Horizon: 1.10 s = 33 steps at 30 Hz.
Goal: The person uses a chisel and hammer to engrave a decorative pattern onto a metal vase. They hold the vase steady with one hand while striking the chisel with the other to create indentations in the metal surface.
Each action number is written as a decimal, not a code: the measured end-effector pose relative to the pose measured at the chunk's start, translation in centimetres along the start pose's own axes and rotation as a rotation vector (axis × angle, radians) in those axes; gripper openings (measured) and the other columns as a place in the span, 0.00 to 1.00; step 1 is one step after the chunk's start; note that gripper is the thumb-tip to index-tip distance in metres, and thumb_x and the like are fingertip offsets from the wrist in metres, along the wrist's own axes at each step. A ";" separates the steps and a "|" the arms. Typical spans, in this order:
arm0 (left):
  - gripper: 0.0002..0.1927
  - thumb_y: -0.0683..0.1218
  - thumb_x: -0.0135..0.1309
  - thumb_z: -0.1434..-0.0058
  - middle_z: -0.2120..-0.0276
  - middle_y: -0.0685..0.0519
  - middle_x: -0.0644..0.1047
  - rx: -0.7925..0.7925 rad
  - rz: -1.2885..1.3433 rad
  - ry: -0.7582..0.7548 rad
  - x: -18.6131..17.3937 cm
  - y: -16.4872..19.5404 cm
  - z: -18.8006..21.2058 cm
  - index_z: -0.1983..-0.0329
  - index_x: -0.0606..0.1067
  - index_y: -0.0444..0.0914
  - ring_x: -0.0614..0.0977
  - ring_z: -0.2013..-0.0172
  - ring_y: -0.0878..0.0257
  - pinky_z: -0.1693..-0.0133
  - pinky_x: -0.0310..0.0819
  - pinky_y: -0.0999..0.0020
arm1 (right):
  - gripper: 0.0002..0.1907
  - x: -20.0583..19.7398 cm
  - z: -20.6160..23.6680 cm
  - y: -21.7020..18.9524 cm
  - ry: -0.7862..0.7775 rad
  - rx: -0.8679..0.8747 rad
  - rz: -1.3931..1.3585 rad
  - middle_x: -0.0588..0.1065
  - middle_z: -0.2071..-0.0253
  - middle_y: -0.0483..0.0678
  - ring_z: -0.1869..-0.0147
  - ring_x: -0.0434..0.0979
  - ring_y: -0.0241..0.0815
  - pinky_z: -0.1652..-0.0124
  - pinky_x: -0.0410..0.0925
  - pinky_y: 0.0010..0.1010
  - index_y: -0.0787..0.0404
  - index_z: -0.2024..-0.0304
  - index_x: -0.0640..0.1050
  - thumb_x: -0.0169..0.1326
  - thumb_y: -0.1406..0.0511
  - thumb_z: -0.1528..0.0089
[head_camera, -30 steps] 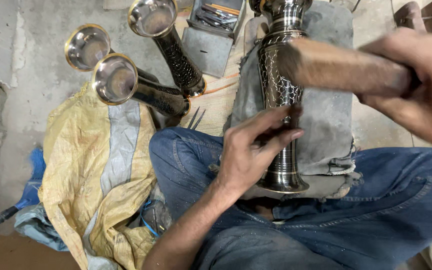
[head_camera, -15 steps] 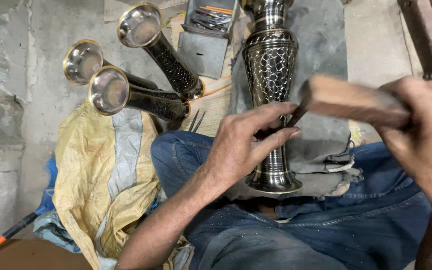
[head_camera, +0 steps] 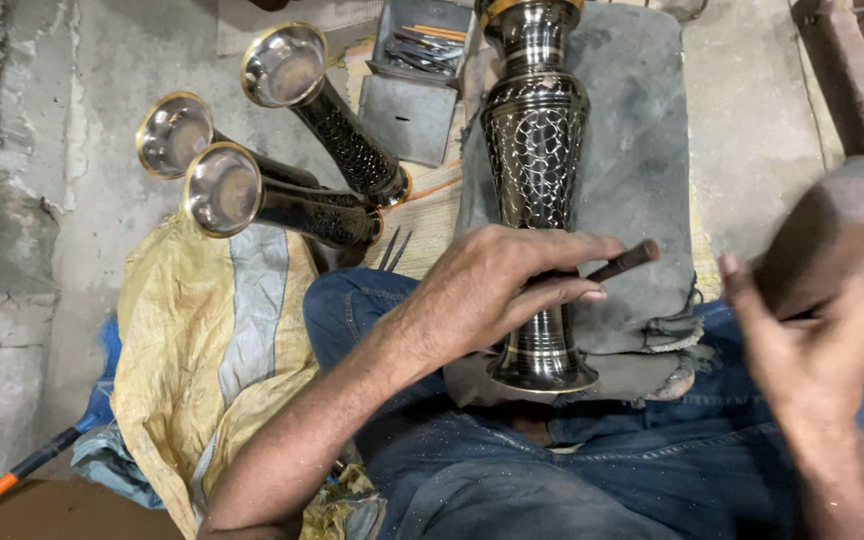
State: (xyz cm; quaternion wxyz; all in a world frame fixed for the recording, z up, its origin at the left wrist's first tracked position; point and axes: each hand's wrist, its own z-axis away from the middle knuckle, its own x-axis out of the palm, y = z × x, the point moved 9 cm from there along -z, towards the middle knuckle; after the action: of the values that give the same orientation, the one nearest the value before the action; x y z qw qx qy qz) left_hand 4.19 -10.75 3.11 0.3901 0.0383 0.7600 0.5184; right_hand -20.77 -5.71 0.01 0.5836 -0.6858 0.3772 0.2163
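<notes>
The left hand (head_camera: 497, 290) lies across the lower body of the vase (head_camera: 535, 160), its fingers (head_camera: 562, 292) curled narrow around a thin dark punch (head_camera: 624, 262) whose tip juts out to the right past the fingertips, slanting upward. The thumb stretches along the top of the punch toward that tip. The right hand (head_camera: 812, 350) is raised off to the right, well apart from the vase, fingers closed around the handle of a wooden mallet (head_camera: 832, 225); the mallet's blunt brown head is blurred, so its exact edges are hard to tell. The vase lies on its side, foot toward the person and mouth away, resting on a grey pad (head_camera: 642, 150) that is propped over the lap. It is dark, polished metal with a net-like engraved pattern on its wide belly, ringed bands at the neck and a flared round foot just above the jeans (head_camera: 592, 470). The pad's frayed lower edge hangs beside the foot. To the left, a yellow and grey cloth (head_camera: 212, 340) is spread on the floor beside the left knee. Beyond it three slimmer vases (head_camera: 282, 195) lie together, their shiny open mouths turned toward the camera, their dark patterned bodies meeting near a point. Behind them sits a small grey metal box (head_camera: 417, 95) holding thin tools. An orange-handled tool (head_camera: 2, 485) lies at the lower left on the concrete floor (head_camera: 52, 200).
</notes>
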 end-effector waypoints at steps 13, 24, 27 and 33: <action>0.21 0.53 0.60 0.36 0.44 0.52 0.82 0.079 0.136 0.012 -0.3 -2.3 -0.3 0.41 0.77 0.45 0.89 0.62 0.63 0.55 0.88 0.62 | 0.11 0.6 3.3 1.5 0.165 -0.068 -0.059 0.77 0.64 0.52 0.64 0.78 0.37 0.60 0.71 0.25 0.70 0.57 0.76 0.65 0.68 0.30; 0.22 0.55 0.60 0.36 0.55 0.53 0.85 -0.004 0.157 0.000 -0.4 -2.3 0.5 0.40 0.77 0.46 0.89 0.59 0.64 0.55 0.88 0.64 | 0.14 0.3 1.5 0.7 0.131 -0.010 -0.147 0.77 0.63 0.50 0.62 0.77 0.35 0.57 0.71 0.23 0.70 0.60 0.74 0.66 0.68 0.30; 0.20 0.55 0.60 0.35 0.50 0.54 0.84 0.102 0.086 -0.002 -0.1 -1.9 0.3 0.41 0.78 0.46 0.89 0.56 0.63 0.53 0.88 0.63 | 0.12 0.1 1.2 0.2 0.145 -0.017 -0.157 0.78 0.60 0.50 0.60 0.79 0.35 0.55 0.72 0.23 0.70 0.59 0.75 0.65 0.69 0.27; 0.20 0.54 0.59 0.35 0.46 0.55 0.83 0.204 0.025 -0.040 0.6 -1.3 -0.1 0.41 0.78 0.47 0.88 0.51 0.61 0.48 0.86 0.61 | 0.10 0.2 1.7 0.7 0.101 -0.049 -0.104 0.76 0.58 0.51 0.57 0.75 0.42 0.52 0.70 0.27 0.69 0.56 0.73 0.62 0.70 0.29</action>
State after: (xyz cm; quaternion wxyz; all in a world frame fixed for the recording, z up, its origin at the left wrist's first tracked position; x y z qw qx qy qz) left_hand 4.22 -11.16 1.73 0.3927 0.0977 0.8003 0.4425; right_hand -20.97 -4.17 -0.93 0.5572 -0.7288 0.3645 0.1600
